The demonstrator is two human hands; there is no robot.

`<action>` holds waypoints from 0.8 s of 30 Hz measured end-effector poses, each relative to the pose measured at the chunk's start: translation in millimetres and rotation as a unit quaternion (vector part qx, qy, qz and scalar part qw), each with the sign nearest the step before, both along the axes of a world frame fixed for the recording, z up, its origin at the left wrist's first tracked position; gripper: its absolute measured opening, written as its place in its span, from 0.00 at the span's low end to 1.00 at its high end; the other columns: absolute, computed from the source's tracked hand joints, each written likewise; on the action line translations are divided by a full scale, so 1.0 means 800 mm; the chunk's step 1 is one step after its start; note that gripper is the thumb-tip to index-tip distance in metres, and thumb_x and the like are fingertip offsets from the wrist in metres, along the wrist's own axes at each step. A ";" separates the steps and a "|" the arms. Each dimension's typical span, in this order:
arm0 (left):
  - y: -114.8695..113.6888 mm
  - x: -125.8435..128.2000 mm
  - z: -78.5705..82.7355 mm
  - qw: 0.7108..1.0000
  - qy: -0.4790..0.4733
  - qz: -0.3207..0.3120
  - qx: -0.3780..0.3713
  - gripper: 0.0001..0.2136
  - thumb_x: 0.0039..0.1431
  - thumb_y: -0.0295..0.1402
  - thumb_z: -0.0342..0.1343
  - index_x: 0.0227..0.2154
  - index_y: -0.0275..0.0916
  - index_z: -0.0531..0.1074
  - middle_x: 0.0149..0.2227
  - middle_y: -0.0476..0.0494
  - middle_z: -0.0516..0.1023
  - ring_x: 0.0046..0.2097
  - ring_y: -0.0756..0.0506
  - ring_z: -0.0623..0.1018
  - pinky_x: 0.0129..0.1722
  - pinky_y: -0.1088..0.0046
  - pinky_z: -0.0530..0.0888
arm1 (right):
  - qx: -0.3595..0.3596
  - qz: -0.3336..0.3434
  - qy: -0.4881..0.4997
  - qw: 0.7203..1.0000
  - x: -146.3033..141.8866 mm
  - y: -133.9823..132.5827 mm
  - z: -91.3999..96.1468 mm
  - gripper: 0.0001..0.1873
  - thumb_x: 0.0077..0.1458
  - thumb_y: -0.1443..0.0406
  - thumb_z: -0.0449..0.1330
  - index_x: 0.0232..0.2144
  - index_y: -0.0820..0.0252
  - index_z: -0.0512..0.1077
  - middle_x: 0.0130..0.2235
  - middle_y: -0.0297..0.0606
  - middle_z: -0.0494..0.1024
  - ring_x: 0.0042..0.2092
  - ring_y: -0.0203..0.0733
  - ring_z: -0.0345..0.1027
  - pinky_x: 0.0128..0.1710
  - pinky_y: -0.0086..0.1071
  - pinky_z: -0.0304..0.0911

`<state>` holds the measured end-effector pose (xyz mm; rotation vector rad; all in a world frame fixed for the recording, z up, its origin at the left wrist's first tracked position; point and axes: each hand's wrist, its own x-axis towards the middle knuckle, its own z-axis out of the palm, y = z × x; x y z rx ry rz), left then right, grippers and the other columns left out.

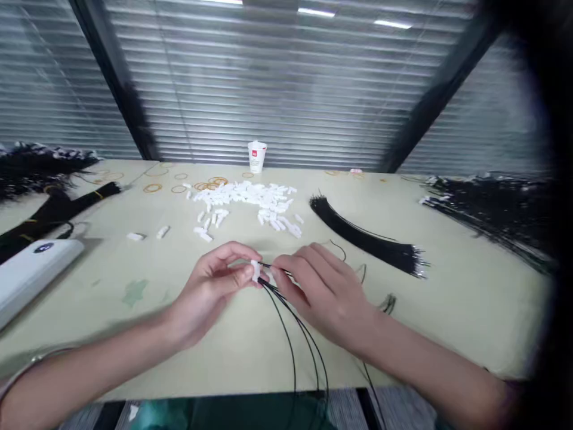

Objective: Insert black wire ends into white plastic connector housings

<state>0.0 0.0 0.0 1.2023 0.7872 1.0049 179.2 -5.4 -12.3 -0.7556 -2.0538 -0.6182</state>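
Note:
My left hand [215, 286] pinches a small white plastic connector [255, 270] just above the pale green table [134, 334]. My right hand [320, 286] is closed on thin black wires [295, 325] right at the connector. Those wires run from the connector back over the table's near edge. A heap of white connectors [248, 200] lies behind my hands. A bundle of black wires [367, 239] lies to the right of it.
A white paper cup [256, 156] stands at the table's far edge, with rubber bands [152, 187] to its left. A white flat device [31, 272] lies at left. Large black wire piles sit at far left [40, 164] and far right [492, 206].

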 end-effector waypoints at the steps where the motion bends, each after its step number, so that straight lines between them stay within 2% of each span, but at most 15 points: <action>1: 0.000 -0.001 -0.001 1.000 0.002 0.001 0.001 0.04 0.53 0.27 0.58 0.33 0.37 0.72 0.29 0.50 0.73 0.34 0.53 0.72 0.36 0.81 0.69 | -0.001 -0.001 0.001 1.000 0.001 -0.001 0.000 0.03 0.53 0.71 0.58 0.28 0.66 0.68 0.23 0.36 0.68 0.27 0.35 0.60 0.25 0.31 0.59; 11: 0.000 -0.002 -0.004 1.000 0.014 0.004 0.009 0.04 0.53 0.28 0.59 0.33 0.38 0.72 0.30 0.49 0.73 0.35 0.51 0.72 0.37 0.78 0.70 | -0.001 -0.013 -0.001 1.000 0.003 -0.002 -0.002 0.03 0.52 0.71 0.58 0.27 0.64 0.67 0.22 0.34 0.65 0.26 0.35 0.55 0.25 0.31 0.57; 18: 0.000 -0.002 -0.003 0.999 0.027 0.010 0.019 0.05 0.53 0.29 0.59 0.33 0.38 0.72 0.30 0.48 0.73 0.35 0.50 0.73 0.37 0.76 0.70 | -0.025 -0.007 -0.015 1.000 0.006 -0.004 -0.002 0.02 0.53 0.71 0.57 0.29 0.64 0.66 0.24 0.35 0.66 0.28 0.35 0.56 0.27 0.32 0.57; 24: 0.001 -0.004 -0.004 0.997 0.058 0.021 0.039 0.05 0.52 0.30 0.60 0.33 0.38 0.72 0.30 0.49 0.74 0.34 0.51 0.74 0.37 0.77 0.69 | -0.015 -0.015 -0.020 1.000 0.005 -0.002 -0.004 0.02 0.53 0.70 0.57 0.29 0.63 0.66 0.24 0.34 0.66 0.28 0.36 0.55 0.26 0.32 0.56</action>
